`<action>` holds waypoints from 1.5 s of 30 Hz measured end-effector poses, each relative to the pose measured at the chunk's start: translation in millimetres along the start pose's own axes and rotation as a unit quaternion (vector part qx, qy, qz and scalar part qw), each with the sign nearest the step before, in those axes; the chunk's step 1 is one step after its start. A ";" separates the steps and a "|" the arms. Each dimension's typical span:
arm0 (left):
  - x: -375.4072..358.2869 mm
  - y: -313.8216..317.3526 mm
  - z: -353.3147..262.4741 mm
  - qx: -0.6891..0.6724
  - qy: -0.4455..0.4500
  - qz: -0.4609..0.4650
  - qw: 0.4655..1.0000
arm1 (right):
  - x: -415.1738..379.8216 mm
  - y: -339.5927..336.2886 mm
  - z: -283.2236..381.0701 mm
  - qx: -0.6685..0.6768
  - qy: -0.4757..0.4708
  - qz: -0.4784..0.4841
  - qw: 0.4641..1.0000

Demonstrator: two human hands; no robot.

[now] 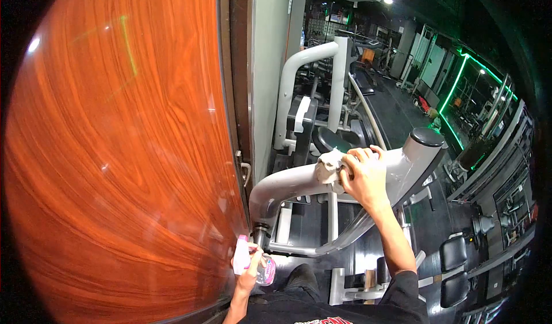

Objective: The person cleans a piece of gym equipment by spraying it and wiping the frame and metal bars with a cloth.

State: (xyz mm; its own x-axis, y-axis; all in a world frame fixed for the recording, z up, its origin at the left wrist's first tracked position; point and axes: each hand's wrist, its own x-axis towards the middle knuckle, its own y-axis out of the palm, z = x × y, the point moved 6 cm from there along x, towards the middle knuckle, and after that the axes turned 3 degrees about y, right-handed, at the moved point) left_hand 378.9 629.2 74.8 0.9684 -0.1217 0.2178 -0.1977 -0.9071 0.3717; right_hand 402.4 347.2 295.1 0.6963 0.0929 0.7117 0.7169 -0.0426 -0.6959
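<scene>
Gym floor seen from a head-worn camera, looking down at a person's two bare hands beside a tall, glossy reddish wood-grain panel [121, 151].

The right hand [363, 177] is raised and presses a crumpled pale grey cloth [329, 166] against a thick, light grey metal tube of an exercise machine [287, 186]. The fingers curl over the top of the tube and clamp the cloth, thumb side toward the wearer; the cloth bulges out just to the left of the fingertips. The tube's long axis runs crosswise under the palm: to the left of the fingers it slopes down and bends toward the floor near the panel's edge; to the right it rises to a round black end cap [426, 136].

The left hand [248, 275] hangs low, near the person's body, closed around a small clear spray bottle with a pink and white trigger head [244, 258]. It is well apart from the cloth, below and left of it, just beside the tube's downward bend and close to the panel.

The right hand is the one on the tube. Bare tube lies open on both sides of its fingers. Beyond the fingers stand black padded seats [333, 140] and white machine frames [305, 71]; further off, an aisle with green strip lights [454, 85].
</scene>
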 end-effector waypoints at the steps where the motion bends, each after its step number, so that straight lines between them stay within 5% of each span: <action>1: 0.3 0.8 -1.4 -0.002 0.000 -0.002 1.000 | -0.9 -3.4 5.8 -0.006 0.005 0.018 1.000; 5: -2.1 3.5 1.1 -0.008 0.003 0.003 1.000 | -8.7 9.7 27.5 -0.073 0.007 0.083 0.994; 12: -4.4 11.8 -3.1 -0.037 -0.018 0.013 0.999 | -5.4 15.9 15.4 0.007 0.001 0.022 1.000; 16: -4.4 12.5 -4.2 -0.045 -0.018 0.018 0.999 | -5.4 -50.5 -24.9 -0.065 0.039 -0.138 0.988; 22: -2.6 5.7 0.3 -0.036 -0.010 0.013 0.999 | -21.2 -38.6 -46.7 -0.201 0.058 -0.010 0.978; 27: -7.5 -1.7 -3.2 -0.011 -0.005 0.004 1.000 | -16.3 -30.5 -48.2 -0.165 0.104 -0.090 0.977; 31: -10.7 -8.1 -1.0 -0.028 -0.006 -0.002 1.000 | -10.7 -12.7 -19.0 -0.096 0.130 -0.111 0.981; 45: -8.1 -10.9 -0.8 -0.025 -0.004 -0.019 0.999 | -25.8 154.8 165.1 0.071 -0.118 0.014 0.990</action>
State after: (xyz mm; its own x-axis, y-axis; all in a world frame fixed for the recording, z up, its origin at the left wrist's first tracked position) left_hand 373.1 640.3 69.7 0.9767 -0.0906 0.1947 -0.1670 -0.8902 0.4238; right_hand 489.7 502.4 153.1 0.6758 0.3240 0.6620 0.6743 0.0910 -0.7328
